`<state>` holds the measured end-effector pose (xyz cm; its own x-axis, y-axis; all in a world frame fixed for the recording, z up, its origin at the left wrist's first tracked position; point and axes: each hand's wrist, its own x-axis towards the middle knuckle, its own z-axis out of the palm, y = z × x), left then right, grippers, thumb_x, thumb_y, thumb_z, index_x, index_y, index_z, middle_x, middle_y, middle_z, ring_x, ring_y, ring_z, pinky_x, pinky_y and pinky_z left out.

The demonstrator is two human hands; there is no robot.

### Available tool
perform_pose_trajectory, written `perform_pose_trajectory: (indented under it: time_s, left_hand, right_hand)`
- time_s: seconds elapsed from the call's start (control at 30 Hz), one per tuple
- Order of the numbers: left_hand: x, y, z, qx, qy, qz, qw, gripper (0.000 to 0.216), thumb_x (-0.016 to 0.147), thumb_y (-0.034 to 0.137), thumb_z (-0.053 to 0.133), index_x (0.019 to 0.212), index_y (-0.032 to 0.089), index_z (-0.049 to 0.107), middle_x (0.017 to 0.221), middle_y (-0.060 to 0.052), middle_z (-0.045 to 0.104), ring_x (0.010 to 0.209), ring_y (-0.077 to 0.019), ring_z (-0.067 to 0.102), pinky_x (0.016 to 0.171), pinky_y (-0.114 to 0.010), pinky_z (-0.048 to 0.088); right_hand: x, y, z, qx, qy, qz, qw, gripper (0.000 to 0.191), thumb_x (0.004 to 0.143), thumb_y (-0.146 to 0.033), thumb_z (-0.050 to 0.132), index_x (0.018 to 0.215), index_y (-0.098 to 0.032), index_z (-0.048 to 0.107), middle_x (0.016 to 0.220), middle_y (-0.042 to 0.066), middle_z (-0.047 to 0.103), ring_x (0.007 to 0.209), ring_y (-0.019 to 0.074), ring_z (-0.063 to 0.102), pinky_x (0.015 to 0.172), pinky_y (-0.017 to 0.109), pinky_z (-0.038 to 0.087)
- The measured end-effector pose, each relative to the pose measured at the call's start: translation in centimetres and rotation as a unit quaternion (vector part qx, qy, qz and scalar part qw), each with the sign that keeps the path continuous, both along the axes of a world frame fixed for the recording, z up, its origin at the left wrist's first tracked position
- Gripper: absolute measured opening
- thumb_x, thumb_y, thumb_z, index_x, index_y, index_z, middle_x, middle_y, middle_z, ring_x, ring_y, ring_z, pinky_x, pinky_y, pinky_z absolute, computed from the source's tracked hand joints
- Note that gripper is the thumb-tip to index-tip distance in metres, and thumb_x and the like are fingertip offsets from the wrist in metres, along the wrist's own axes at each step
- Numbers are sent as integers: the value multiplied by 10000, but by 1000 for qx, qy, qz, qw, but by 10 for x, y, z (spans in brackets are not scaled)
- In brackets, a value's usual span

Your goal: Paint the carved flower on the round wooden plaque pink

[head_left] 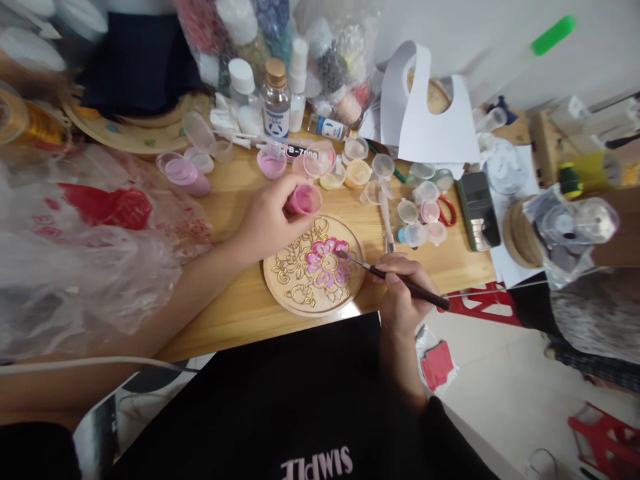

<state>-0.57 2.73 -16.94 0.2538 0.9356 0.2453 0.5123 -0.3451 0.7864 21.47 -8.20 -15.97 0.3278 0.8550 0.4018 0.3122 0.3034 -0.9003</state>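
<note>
A round wooden disc lies near the table's front edge, with gold flower outlines and one flower filled in pink. My right hand is closed on a thin dark paintbrush; its tip touches the pink flower's right side. My left hand is closed around a small cup of pink paint, held just above the disc's upper left edge.
Several small paint cups and lids lie behind the disc. Bottles and bags of beads stand at the back. Clear plastic bags fill the left. A phone lies at right. Red stools stand on the floor.
</note>
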Motion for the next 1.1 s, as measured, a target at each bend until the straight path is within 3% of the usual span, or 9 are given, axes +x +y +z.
perform_pose_trajectory:
  time_s: [1.1]
  left_hand:
    - [0,1,1,-12,5,0,1000,221,853,232,708,1067,206,660,991,-16,751,899,-191,698,844,-308,596]
  right_hand:
    - [3,-1,-1,9,4,21,1000,149,845,-169,641,806,-261,752,705,-19,693,675,192,655,634,356,528]
